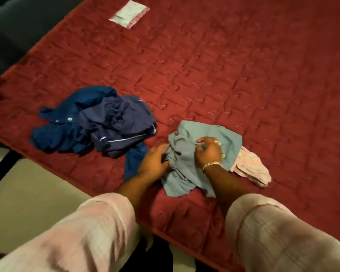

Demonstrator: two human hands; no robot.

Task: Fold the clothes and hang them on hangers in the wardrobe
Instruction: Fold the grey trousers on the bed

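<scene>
Both hands, left [152, 160] & right [208, 152], bunching grey-blue garment [186, 154] near edge of bed [243, 75]. Prob. light, limp, w/ no stiffness; best pinched at seams/corners.

Dim warm indoor light — soft shadows, overall motion blur, wide-angle bending at edges, sleeves [82, 232] smeared.

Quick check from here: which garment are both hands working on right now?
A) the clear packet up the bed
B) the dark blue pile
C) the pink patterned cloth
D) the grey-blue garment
D: the left hand and right hand both grip the crumpled grey-blue garment near the edge of the red quilted bed.
</scene>
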